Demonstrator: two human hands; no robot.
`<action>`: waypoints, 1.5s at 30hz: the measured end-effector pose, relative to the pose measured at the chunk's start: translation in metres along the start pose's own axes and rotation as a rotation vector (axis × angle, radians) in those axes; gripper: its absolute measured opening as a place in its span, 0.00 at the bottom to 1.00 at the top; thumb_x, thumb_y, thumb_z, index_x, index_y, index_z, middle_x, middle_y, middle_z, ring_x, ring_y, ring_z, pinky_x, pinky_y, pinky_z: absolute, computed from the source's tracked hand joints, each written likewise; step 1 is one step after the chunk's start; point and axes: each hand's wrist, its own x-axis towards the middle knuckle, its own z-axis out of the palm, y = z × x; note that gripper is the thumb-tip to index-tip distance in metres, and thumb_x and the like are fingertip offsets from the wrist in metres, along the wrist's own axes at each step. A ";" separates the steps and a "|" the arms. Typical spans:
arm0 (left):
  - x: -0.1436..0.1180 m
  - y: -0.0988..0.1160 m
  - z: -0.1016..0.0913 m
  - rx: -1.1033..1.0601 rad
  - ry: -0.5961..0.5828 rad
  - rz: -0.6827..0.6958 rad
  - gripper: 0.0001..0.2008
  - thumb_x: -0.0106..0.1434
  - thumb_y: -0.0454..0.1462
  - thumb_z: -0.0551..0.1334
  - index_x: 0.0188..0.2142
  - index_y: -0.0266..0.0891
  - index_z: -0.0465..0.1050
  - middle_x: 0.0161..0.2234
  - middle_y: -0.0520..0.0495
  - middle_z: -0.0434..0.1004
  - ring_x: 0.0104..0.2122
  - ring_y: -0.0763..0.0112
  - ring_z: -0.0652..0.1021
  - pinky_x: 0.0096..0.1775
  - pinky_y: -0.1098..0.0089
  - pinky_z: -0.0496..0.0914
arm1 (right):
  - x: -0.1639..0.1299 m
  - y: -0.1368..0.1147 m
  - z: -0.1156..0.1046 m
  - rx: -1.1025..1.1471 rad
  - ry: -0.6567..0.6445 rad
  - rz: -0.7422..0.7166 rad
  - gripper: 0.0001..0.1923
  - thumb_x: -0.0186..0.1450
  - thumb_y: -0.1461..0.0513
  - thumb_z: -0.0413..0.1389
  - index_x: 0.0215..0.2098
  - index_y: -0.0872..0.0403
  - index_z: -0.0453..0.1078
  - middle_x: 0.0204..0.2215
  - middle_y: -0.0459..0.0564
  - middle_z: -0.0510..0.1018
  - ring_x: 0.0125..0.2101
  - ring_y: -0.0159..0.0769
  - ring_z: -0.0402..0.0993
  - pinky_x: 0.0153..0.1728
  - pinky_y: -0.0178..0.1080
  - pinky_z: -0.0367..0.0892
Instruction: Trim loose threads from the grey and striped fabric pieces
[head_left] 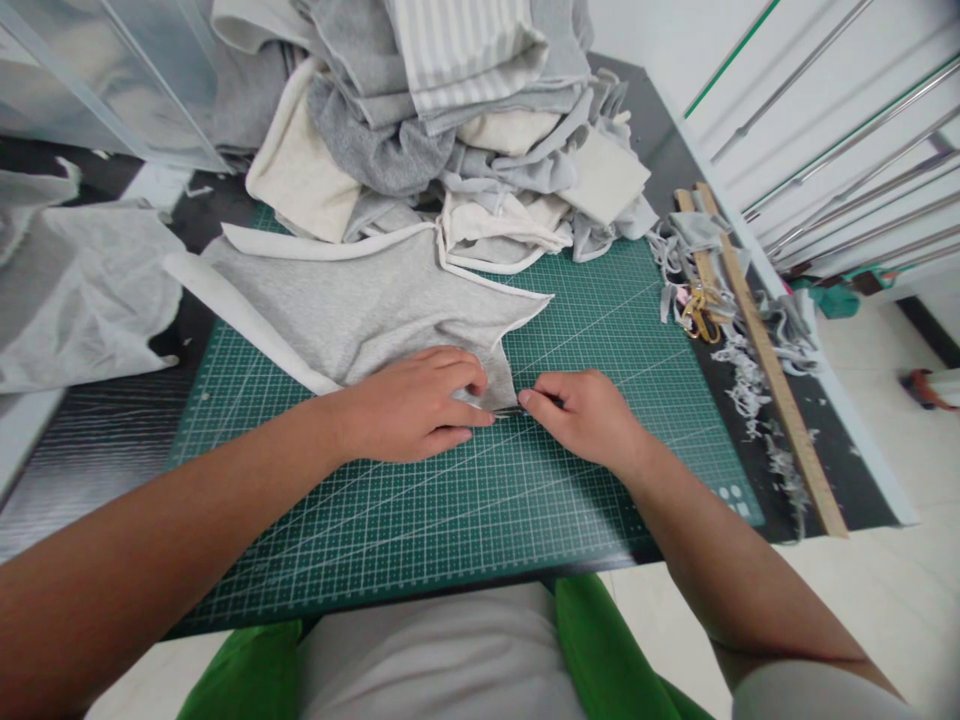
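Note:
A light grey knit fabric piece (360, 290) with white bound edges lies on a green cutting mat (420, 520). My left hand (412, 405) rests palm down over its near edge, fingers apart and touching the cloth. At the near right corner of the piece, my right hand (581, 415) is closed in a pinch, thumb against the curled index finger. A thin dark line runs along the edge between both hands; I cannot make out what it is.
A heap of folded grey, cream and striped cloth (450, 120) covers the mat's far side. Another grey fabric piece (82, 280) lies left, near a translucent bin (150, 70). On the right are a wooden ruler (780, 390), gold-handled scissors (701, 315) and fabric scraps (746, 385).

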 end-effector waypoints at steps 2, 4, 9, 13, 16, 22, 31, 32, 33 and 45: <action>0.000 0.000 0.000 0.002 0.001 0.001 0.14 0.65 0.40 0.60 0.50 0.48 0.74 0.49 0.45 0.68 0.52 0.58 0.67 0.54 0.54 0.62 | 0.000 0.000 0.000 0.000 0.008 -0.001 0.21 0.67 0.53 0.49 0.18 0.54 0.59 0.15 0.41 0.62 0.19 0.26 0.58 0.24 0.35 0.47; 0.000 0.001 -0.001 0.002 0.000 -0.002 0.14 0.65 0.40 0.60 0.50 0.48 0.74 0.49 0.45 0.68 0.52 0.58 0.67 0.54 0.54 0.63 | 0.000 0.001 0.001 0.002 0.018 -0.003 0.22 0.67 0.54 0.49 0.18 0.54 0.57 0.14 0.41 0.61 0.18 0.26 0.57 0.24 0.35 0.47; -0.001 0.000 0.000 -0.002 0.005 -0.004 0.14 0.65 0.40 0.60 0.50 0.49 0.74 0.49 0.45 0.68 0.52 0.59 0.67 0.54 0.54 0.63 | 0.000 0.002 0.002 0.008 0.016 -0.002 0.22 0.67 0.53 0.50 0.18 0.54 0.58 0.14 0.41 0.62 0.19 0.26 0.57 0.24 0.35 0.48; -0.001 -0.001 0.001 -0.008 0.024 0.004 0.14 0.64 0.40 0.60 0.49 0.48 0.75 0.49 0.45 0.68 0.52 0.58 0.67 0.54 0.53 0.63 | 0.000 0.004 0.003 0.027 0.019 0.003 0.20 0.65 0.52 0.53 0.20 0.54 0.63 0.16 0.41 0.66 0.19 0.26 0.60 0.24 0.35 0.48; -0.002 -0.002 0.001 -0.027 0.052 0.025 0.13 0.65 0.40 0.60 0.47 0.47 0.76 0.48 0.44 0.69 0.51 0.59 0.68 0.54 0.53 0.64 | 0.000 0.005 0.003 0.021 0.028 0.009 0.19 0.65 0.52 0.53 0.20 0.54 0.65 0.16 0.41 0.68 0.20 0.27 0.61 0.25 0.35 0.49; -0.003 -0.004 0.001 -0.060 0.082 0.036 0.11 0.64 0.38 0.60 0.45 0.46 0.77 0.47 0.45 0.70 0.50 0.60 0.69 0.54 0.55 0.65 | 0.000 0.006 0.003 0.012 0.032 0.021 0.18 0.64 0.52 0.54 0.21 0.53 0.68 0.17 0.42 0.71 0.20 0.27 0.62 0.25 0.35 0.49; -0.002 -0.003 0.000 -0.046 0.059 0.020 0.11 0.64 0.39 0.60 0.45 0.46 0.77 0.48 0.44 0.70 0.51 0.59 0.69 0.54 0.54 0.64 | 0.001 0.003 0.003 -0.013 0.014 0.022 0.19 0.65 0.52 0.53 0.20 0.53 0.65 0.16 0.42 0.68 0.19 0.27 0.61 0.24 0.35 0.49; -0.002 -0.003 0.000 -0.045 0.061 0.018 0.11 0.64 0.39 0.60 0.45 0.46 0.77 0.47 0.44 0.70 0.51 0.59 0.69 0.53 0.54 0.65 | 0.001 0.002 0.003 -0.011 0.018 0.021 0.20 0.65 0.52 0.52 0.20 0.53 0.64 0.16 0.42 0.67 0.19 0.27 0.60 0.24 0.35 0.49; -0.002 -0.003 0.000 -0.047 0.065 0.017 0.11 0.64 0.39 0.61 0.45 0.46 0.77 0.47 0.44 0.70 0.51 0.59 0.69 0.53 0.54 0.65 | 0.001 0.002 0.003 -0.007 0.021 0.018 0.20 0.65 0.52 0.52 0.19 0.53 0.64 0.15 0.42 0.67 0.19 0.27 0.60 0.24 0.35 0.49; -0.003 -0.003 0.001 -0.043 0.077 0.023 0.11 0.63 0.39 0.61 0.44 0.46 0.77 0.48 0.45 0.70 0.51 0.60 0.69 0.54 0.54 0.64 | 0.000 0.000 0.003 0.023 0.028 0.018 0.22 0.66 0.51 0.50 0.18 0.53 0.63 0.15 0.42 0.66 0.19 0.27 0.59 0.24 0.35 0.48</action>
